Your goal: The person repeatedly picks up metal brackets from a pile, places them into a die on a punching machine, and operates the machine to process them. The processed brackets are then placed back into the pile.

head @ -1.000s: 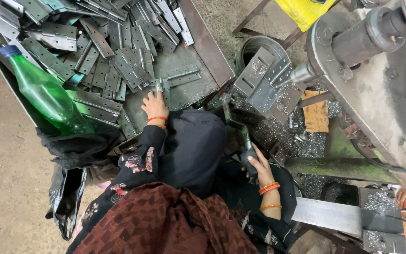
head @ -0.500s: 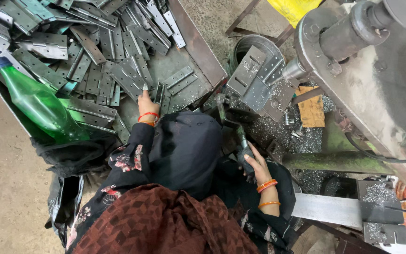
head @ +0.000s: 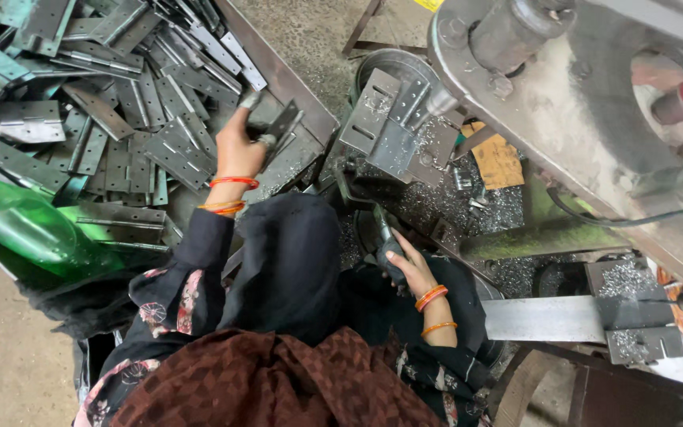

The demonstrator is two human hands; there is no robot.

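Hands are set apart: the left hand [head: 240, 146] is closed on a metal hinge plate [head: 281, 129] angled toward the press [head: 594, 119], the right hand [head: 406, 265] clasped on a dark handle [head: 386, 245].

A metal tray [head: 310, 101] full of flat hinges

Many grey metal hinges [head: 132, 138] are piled on the tray (some open, some folded). A green plastic bottle [head: 21, 225] is laid at its near edge, touching the hinges.

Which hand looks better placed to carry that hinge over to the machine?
Probably the left hand: it already grips a metal hinge lifted off the pile of hinges, while the right hand is closed on a dark handle.
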